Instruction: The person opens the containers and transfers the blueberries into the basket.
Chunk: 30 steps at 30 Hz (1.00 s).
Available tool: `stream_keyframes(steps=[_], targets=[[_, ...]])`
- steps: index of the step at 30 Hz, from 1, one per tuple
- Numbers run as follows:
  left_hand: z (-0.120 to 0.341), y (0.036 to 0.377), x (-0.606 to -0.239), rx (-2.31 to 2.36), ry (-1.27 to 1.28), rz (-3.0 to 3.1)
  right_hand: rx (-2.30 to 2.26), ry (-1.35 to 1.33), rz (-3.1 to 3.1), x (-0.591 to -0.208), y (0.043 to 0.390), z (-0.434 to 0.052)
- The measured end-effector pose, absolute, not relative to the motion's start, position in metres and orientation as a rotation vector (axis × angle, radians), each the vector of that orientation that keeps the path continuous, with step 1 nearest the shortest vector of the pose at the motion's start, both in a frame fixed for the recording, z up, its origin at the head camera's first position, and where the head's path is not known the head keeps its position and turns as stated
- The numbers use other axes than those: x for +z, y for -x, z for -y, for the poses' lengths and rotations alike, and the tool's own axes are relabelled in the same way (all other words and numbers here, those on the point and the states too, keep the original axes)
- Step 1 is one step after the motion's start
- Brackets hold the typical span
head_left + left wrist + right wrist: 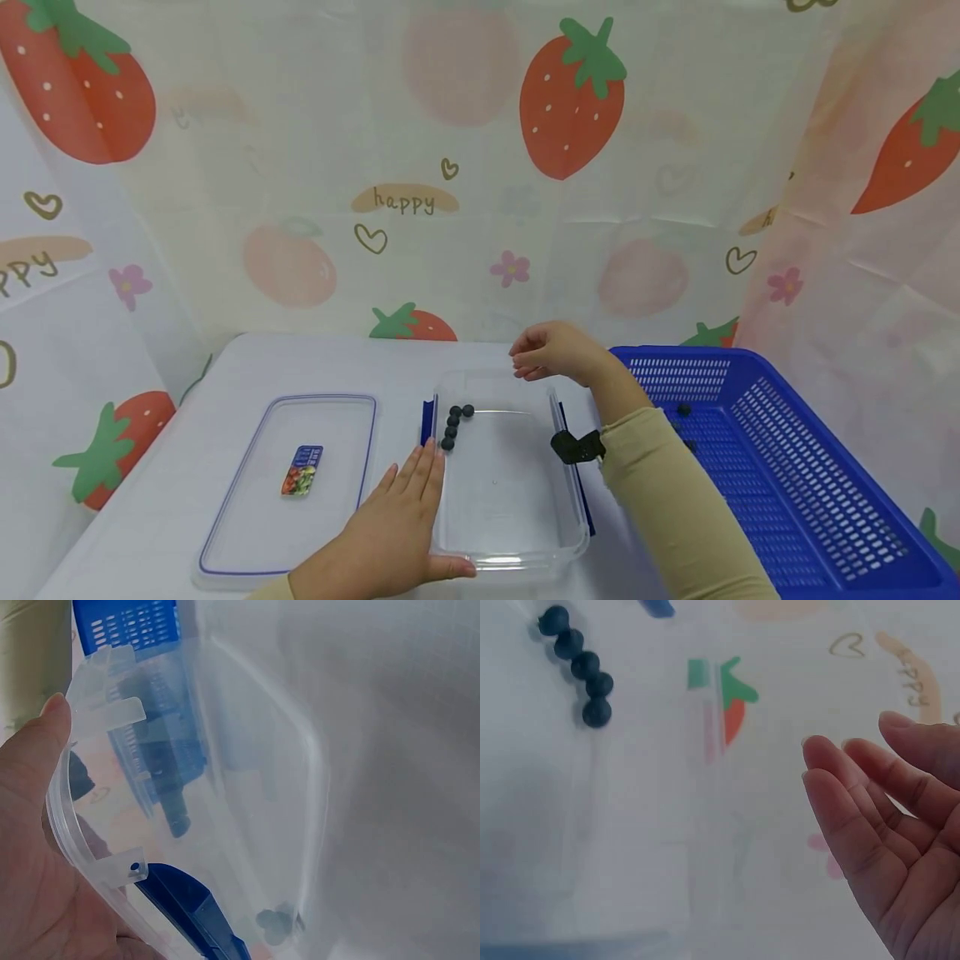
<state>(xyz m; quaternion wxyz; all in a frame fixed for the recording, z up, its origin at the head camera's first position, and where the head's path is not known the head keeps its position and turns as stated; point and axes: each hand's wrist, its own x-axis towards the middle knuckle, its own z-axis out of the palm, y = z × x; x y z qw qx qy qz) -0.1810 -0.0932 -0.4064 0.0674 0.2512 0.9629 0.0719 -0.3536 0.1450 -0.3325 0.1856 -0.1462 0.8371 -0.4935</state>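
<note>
A clear plastic box (510, 492) with dark blue side clips stands upright. Several blueberries (452, 425) sit in its far left corner, in a short line along the left wall and round the corner; the right wrist view shows this row of blueberries (585, 666) closely. My left hand (397, 508) rests with straight fingers along the box's left side, its thumb spread over the near rim. Above the far right end of the box hovers my right hand (558, 352). Its loosely bent fingers (855, 832) hold nothing, as the right wrist view shows.
Right of the box stands a blue perforated basket (795, 467) with a few blueberries (683, 409) inside. On the left lies a clear lid (247, 533) with a blue seal and a printed label (302, 471). A patterned curtain (480, 167) hangs behind the white table.
</note>
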Motion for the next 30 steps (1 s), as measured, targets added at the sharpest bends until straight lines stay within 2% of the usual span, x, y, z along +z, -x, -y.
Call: stream_keyframes(steps=[17, 30], targets=[[0.094, 0.181, -0.404, 0.21, -0.767, -2.899, -1.263, 0.439, -2.299, -0.363, 0.346, -0.074], [0.095, 0.18, -0.404, 0.21, -0.793, -2.905, -1.089, 0.438, -2.334, -0.399, 0.342, -0.059]])
